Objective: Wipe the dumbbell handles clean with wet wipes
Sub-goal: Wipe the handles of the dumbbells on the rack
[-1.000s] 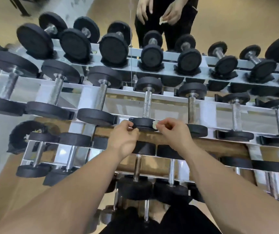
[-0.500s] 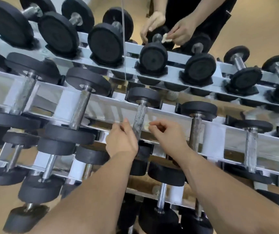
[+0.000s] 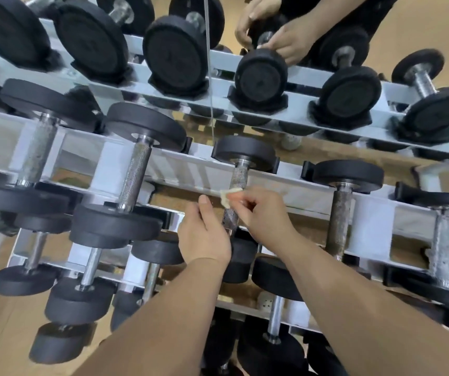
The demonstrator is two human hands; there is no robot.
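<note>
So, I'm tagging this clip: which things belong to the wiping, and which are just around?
In the job: small whitish wet wipe, pinched by right hand; knurled steel dumbbell handle; left hand beside it.
Just about: brownish-handled black dumbbell; white metal rack; another person's hands at the top row.

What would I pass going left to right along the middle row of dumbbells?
A speckled handle → shiny knurled handle → left hand → middle handle → right hand, pinching the wipe → rusty handle → second speckled handle.
</note>
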